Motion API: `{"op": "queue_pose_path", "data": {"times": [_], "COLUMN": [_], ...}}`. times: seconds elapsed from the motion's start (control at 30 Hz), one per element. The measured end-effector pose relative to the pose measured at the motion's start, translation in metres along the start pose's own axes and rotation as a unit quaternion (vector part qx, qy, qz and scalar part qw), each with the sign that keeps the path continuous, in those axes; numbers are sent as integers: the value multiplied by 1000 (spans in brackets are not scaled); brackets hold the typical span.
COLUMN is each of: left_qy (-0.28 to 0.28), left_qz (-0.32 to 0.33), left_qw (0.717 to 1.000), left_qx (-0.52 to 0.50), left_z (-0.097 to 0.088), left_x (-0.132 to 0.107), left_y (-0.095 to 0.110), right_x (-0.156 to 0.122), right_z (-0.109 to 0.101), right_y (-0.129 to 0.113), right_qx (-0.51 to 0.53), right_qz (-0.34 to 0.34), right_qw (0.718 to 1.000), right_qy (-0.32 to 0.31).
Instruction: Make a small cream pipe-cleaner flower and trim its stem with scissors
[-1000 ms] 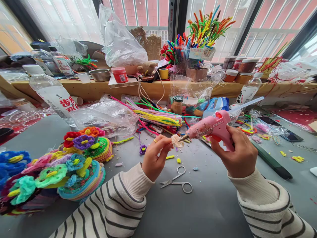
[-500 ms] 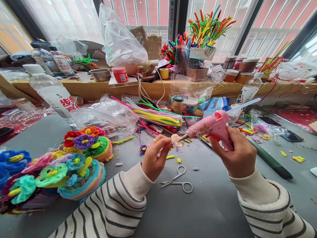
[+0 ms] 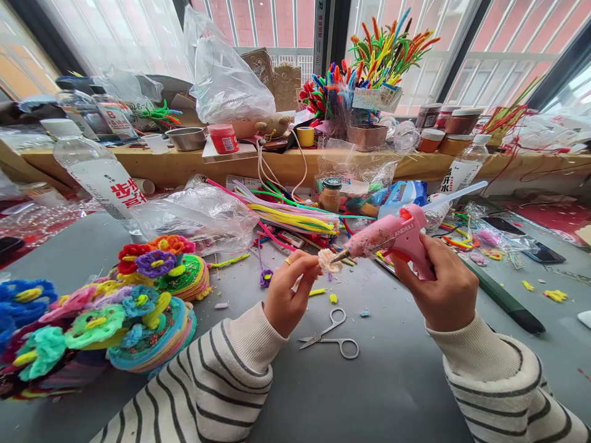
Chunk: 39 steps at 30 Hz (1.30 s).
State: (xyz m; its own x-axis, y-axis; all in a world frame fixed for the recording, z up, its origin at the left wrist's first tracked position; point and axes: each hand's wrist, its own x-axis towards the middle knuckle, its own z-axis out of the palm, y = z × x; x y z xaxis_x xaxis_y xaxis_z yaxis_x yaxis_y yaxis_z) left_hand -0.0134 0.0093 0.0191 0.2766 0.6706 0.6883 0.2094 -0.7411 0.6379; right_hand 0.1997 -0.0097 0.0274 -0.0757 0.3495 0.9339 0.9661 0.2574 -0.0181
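As glue gun (image 3: 397,237) touches puff (image 3: 329,261), scissors (image 3: 330,335) (below) lie apart

A grey worktop (image 3: 323,394) fills the foreground. Behind it a long wooden ledge (image 3: 286,165) runs from left to right at sill height, beneath a row of tall windows (image 3: 462,67) set in dark frames (image 3: 333,27). White bars (image 3: 503,37) stand outside the glass, and beyond them is a red brick wall (image 3: 240,18). The left panes (image 3: 106,37) look pale and hazy. Soft, even daylight comes through the glass and casts only faint shadows on the worktop.
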Motion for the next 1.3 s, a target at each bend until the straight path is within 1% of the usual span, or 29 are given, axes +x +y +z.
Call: {"op": "queue_pose_path", "data": {"times": [0.33, 0.73, 1.07, 1.3], "left_qy": [3, 3, 5, 5], "left_qz": [3, 1, 4, 2], "left_qw": [1000, 1000, 1000, 1000], "left_qx": [-1, -4, -1, 0], "left_z": [0, 0, 1, 1], "left_x": [1, 1, 1, 0], "left_y": [1, 1, 0, 0], "right_x": [0, 0, -1, -1], "right_z": [0, 1, 0, 1], "right_y": [1, 2, 2, 2], "right_qx": [5, -1, -7, -5], "right_qz": [7, 0, 12, 5], "right_qw": [1000, 1000, 1000, 1000], "right_qy": [-6, 10, 12, 12]}}
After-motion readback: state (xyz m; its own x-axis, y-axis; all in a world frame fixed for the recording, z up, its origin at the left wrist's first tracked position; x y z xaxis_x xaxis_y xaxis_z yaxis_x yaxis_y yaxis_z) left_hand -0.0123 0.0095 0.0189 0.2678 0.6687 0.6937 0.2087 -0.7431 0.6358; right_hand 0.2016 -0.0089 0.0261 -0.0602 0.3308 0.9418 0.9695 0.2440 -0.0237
